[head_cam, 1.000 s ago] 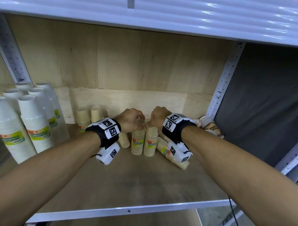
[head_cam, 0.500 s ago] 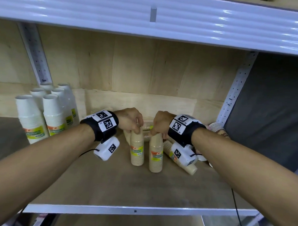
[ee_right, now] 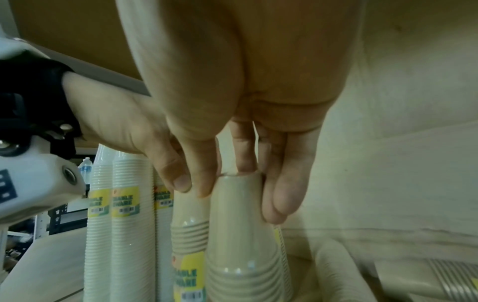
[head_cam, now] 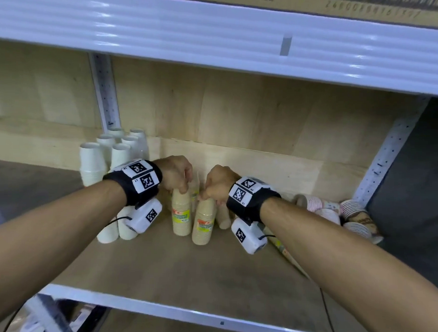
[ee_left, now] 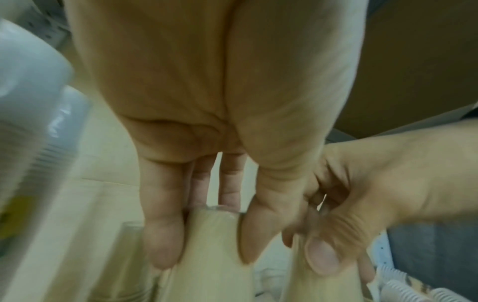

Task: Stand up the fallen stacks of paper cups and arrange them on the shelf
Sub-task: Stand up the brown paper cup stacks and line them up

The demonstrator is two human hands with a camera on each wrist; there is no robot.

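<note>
The left hand (head_cam: 176, 173) is pinching the top of one upright tan cup stack (head_cam: 181, 214) and the right hand (head_cam: 218, 183) is gripping the top of a second tan stack (head_cam: 203, 222) just beside it, both standing mid-shelf (head_cam: 184, 276). White cup stacks (head_cam: 94, 161) are standing toward the left back corner; patterned cup stacks (head_cam: 335, 212) are lying in the right back corner.

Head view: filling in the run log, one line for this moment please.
left hand grips tan stack top | right hand grips neighbouring tan stack top | both upright | patterned cups fallen
</note>
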